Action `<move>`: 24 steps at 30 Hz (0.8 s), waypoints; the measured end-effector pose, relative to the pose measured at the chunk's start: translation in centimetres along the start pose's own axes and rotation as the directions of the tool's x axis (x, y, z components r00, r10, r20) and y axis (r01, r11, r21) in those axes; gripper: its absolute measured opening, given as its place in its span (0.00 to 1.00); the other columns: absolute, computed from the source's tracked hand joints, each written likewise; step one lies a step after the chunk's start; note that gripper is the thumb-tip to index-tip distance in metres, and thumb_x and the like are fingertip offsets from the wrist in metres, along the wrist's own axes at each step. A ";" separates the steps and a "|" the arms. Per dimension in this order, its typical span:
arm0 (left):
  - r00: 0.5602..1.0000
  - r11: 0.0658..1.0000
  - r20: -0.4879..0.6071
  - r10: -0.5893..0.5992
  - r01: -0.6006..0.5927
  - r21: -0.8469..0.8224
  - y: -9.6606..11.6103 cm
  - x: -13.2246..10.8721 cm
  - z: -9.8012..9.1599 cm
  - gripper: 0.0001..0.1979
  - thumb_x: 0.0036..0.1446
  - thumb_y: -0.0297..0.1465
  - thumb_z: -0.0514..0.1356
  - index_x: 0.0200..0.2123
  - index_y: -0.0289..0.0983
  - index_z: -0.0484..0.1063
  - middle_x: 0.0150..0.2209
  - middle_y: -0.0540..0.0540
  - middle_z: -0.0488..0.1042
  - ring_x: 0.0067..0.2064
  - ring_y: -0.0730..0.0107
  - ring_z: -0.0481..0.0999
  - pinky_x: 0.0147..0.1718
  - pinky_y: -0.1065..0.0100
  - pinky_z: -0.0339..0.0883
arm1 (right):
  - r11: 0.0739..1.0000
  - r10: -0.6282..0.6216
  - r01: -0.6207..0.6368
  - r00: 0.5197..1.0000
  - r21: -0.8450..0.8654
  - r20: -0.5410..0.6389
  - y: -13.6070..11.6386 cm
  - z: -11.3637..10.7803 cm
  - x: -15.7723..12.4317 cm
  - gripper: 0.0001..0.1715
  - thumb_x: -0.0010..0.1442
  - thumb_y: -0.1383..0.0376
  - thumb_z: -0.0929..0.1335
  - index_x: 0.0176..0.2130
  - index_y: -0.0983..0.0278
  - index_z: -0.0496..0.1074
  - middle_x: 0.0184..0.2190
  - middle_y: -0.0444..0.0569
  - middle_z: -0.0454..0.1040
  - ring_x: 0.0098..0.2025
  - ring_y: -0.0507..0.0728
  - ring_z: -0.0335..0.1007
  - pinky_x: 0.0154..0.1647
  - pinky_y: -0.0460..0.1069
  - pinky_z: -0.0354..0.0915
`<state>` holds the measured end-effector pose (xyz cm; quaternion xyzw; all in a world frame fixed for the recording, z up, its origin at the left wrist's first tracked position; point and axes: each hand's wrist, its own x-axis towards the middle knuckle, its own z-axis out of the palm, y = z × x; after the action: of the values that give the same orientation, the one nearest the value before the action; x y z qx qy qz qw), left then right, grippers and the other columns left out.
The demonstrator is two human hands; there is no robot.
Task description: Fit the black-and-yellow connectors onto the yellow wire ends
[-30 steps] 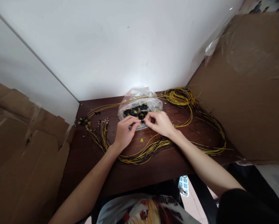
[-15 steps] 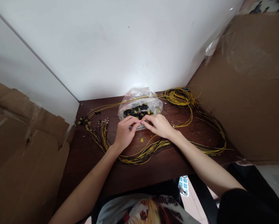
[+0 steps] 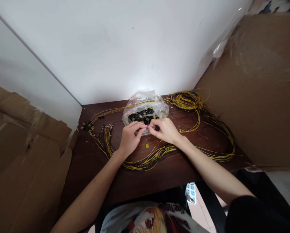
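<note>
My left hand (image 3: 131, 136) is closed in a pinch, fingertips meeting those of my right hand in front of a clear plastic bag (image 3: 132, 103). A thin black wire (image 3: 118, 121) runs from the left into my left hand. My right hand (image 3: 164, 131) also pinches, but what lies between its fingertips is too small to make out. Black and yellow small parts (image 3: 141, 115) fill the bag just beyond my fingers. One loose yellow piece (image 3: 147, 146) lies on the table below my hands.
Bundled yellow and black wires (image 3: 145, 165) curve across the brown table (image 3: 159, 181) under my forearms. A yellow wire coil (image 3: 187, 102) sits at the back right; wire ends with small parts (image 3: 88, 126) lie left. Cardboard (image 3: 261, 97) stands on both sides, a white wall (image 3: 135, 48) behind.
My right fingertips have shifted slightly right, and the fingers are curled a little more. My left hand has stayed in nearly the same place.
</note>
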<state>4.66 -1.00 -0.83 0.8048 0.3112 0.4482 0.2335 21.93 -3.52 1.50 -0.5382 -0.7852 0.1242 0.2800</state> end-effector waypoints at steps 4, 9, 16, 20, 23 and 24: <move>1.000 1.000 -0.010 0.001 -0.001 0.002 0.0 0.1 -0.1 0.06 0.55 0.25 0.57 0.32 0.36 0.75 0.34 0.45 0.77 0.37 0.67 0.76 0.38 0.65 0.69 | 0.999 0.036 -0.036 0.999 0.004 -0.040 0.2 0.0 0.0 0.10 0.56 0.64 0.63 0.27 0.65 0.71 0.20 0.43 0.69 0.22 0.48 0.60 0.27 0.44 0.52; 1.000 1.000 -0.012 0.009 -0.009 0.002 -0.1 0.1 -0.2 0.06 0.56 0.26 0.57 0.31 0.37 0.75 0.34 0.45 0.77 0.36 0.67 0.76 0.37 0.64 0.69 | 0.999 0.051 -0.050 0.998 0.007 -0.034 0.3 -0.1 0.1 0.11 0.56 0.63 0.63 0.28 0.65 0.72 0.20 0.44 0.70 0.22 0.48 0.61 0.27 0.44 0.52; 0.998 0.997 -0.024 -0.065 0.066 0.051 0.2 0.0 -0.2 0.06 0.55 0.27 0.59 0.36 0.36 0.74 0.36 0.45 0.77 0.35 0.69 0.76 0.35 0.68 0.71 | 0.999 -0.023 0.024 1.000 -0.032 0.021 0.2 0.0 0.0 0.14 0.61 0.59 0.62 0.35 0.64 0.72 0.22 0.43 0.70 0.24 0.49 0.63 0.28 0.44 0.51; 0.990 0.990 -0.019 -0.137 0.136 -0.018 0.5 0.0 -0.2 0.13 0.54 0.27 0.60 0.44 0.36 0.70 0.37 0.47 0.78 0.37 0.69 0.78 0.38 0.68 0.73 | 0.997 -0.037 0.038 0.999 -0.059 0.016 0.1 0.2 0.0 0.15 0.63 0.59 0.61 0.35 0.64 0.72 0.22 0.44 0.70 0.23 0.49 0.62 0.27 0.44 0.50; 0.989 0.988 -0.035 -0.142 0.139 -0.065 0.5 0.1 -0.3 0.19 0.53 0.27 0.60 0.50 0.37 0.65 0.39 0.46 0.78 0.37 0.70 0.77 0.39 0.67 0.74 | 0.998 -0.053 0.053 0.999 -0.046 0.013 0.1 0.3 0.0 0.15 0.63 0.59 0.61 0.35 0.64 0.72 0.23 0.44 0.71 0.24 0.49 0.63 0.28 0.44 0.51; 0.990 0.988 -0.038 -0.137 0.134 -0.079 0.4 0.1 -0.4 0.21 0.53 0.27 0.60 0.51 0.37 0.64 0.41 0.45 0.77 0.36 0.70 0.77 0.37 0.67 0.75 | 0.997 -0.059 0.060 0.998 -0.042 0.012 0.1 0.3 0.0 0.15 0.63 0.59 0.61 0.35 0.64 0.72 0.24 0.45 0.72 0.25 0.49 0.64 0.29 0.44 0.51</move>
<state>4.47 -1.18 -0.26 0.7623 0.3530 0.4603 0.2872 21.84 -3.49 1.18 -0.5197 -0.8048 0.1021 0.2679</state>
